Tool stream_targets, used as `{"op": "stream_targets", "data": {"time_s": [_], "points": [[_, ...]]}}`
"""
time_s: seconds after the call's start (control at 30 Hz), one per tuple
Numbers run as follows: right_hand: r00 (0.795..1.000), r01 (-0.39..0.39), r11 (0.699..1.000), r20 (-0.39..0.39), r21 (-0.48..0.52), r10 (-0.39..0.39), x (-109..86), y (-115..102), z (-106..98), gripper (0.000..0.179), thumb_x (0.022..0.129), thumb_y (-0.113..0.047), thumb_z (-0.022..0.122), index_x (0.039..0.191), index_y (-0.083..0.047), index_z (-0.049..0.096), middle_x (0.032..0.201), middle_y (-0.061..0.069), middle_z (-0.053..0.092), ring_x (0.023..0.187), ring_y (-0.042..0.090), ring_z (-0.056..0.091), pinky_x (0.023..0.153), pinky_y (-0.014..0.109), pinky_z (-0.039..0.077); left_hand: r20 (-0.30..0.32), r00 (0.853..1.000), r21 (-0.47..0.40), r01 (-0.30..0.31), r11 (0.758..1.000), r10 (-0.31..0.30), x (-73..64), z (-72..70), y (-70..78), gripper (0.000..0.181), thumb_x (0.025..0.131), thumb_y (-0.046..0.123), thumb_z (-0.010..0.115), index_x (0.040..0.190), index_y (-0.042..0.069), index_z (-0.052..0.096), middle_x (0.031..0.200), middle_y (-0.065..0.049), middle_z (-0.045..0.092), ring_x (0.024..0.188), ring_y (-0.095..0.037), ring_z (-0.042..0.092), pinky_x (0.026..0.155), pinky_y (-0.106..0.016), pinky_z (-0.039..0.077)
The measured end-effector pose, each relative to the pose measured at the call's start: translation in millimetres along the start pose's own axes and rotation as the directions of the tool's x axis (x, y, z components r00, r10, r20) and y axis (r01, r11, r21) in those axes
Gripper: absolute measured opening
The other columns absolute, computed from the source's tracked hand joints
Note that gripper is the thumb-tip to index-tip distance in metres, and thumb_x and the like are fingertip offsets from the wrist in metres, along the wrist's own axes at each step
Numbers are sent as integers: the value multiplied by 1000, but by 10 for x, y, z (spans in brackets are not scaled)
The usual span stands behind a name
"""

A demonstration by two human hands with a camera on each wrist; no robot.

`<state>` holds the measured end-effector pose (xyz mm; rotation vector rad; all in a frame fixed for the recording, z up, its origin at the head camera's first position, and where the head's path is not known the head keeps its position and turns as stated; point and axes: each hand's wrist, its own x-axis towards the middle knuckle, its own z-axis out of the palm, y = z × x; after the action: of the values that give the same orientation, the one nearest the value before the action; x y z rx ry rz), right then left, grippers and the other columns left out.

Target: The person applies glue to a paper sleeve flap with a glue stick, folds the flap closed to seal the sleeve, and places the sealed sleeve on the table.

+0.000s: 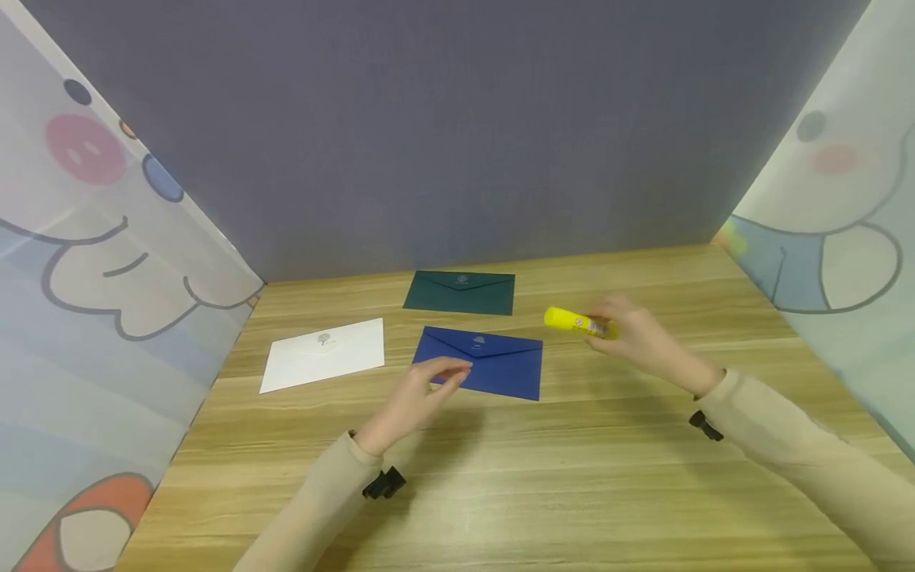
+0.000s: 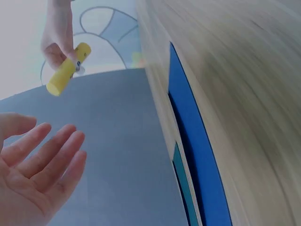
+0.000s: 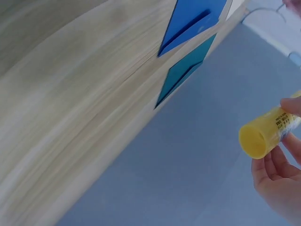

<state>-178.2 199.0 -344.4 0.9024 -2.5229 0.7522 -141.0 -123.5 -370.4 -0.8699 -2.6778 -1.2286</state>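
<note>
My right hand (image 1: 632,335) grips a yellow glue stick (image 1: 572,320) in the air above the right side of the table. Fingers and thumb wrap its middle, and its yellow end shows in the right wrist view. My left hand (image 1: 418,397) holds nothing; in the left wrist view its fingers (image 2: 61,155) are loosely bent, with the palm in sight. It hovers over the lower left part of a blue envelope (image 1: 503,372), hiding that corner in the head view. Behind lies a dark green envelope (image 1: 457,297), and to the left a white envelope (image 1: 332,361).
All three envelopes lie flat with their flaps up on the wood-grain table (image 1: 543,485). A grey panel (image 1: 465,143) rises along the far edge. Cartoon-printed walls stand at the left (image 1: 107,262) and right (image 1: 836,214).
</note>
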Motion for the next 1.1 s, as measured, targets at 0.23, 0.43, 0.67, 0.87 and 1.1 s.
{"op": "stream_targets", "data": {"time_s": [0.23,0.43,0.67,0.87,1.1], "points": [[963,259,964,-59,-57,-262,-15,-171,114,37,54,8,76,88,8,61,85,13,57,76,23,51,58,31,49,-15,1000,-145,-1,989,-1,109,99,153,24,88,19,54,109,9,61,103,-3,63,89,-14,59,76,-25,48],[950,309,948,-28,-76,-312,-52,-297,169,39,55,4,78,91,6,63,85,9,56,76,18,50,59,29,48,-36,999,-212,-14,977,7,180,168,393,27,83,7,60,109,-1,59,102,-13,61,90,-23,59,79,-30,49],[944,329,943,-7,-44,-330,-80,-377,246,40,57,0,78,93,3,63,88,8,56,80,18,51,63,28,49,-30,1000,-262,-12,965,5,209,181,652,34,79,2,64,111,-6,55,109,-21,55,97,-28,56,84,-31,47],[947,320,947,29,-33,-319,-88,-439,276,38,59,-2,77,94,2,63,88,6,55,79,15,49,62,24,48,-35,999,-289,-5,957,-5,221,242,679,31,76,0,65,106,-7,58,104,-19,56,93,-28,58,80,-20,47],[933,359,933,-11,-18,-359,-72,-470,314,38,57,2,78,92,2,64,85,6,55,77,15,47,61,22,46,-41,999,-248,1,969,-12,225,260,687,28,74,1,68,100,-7,61,97,-17,59,89,-26,60,76,-18,48]]}}
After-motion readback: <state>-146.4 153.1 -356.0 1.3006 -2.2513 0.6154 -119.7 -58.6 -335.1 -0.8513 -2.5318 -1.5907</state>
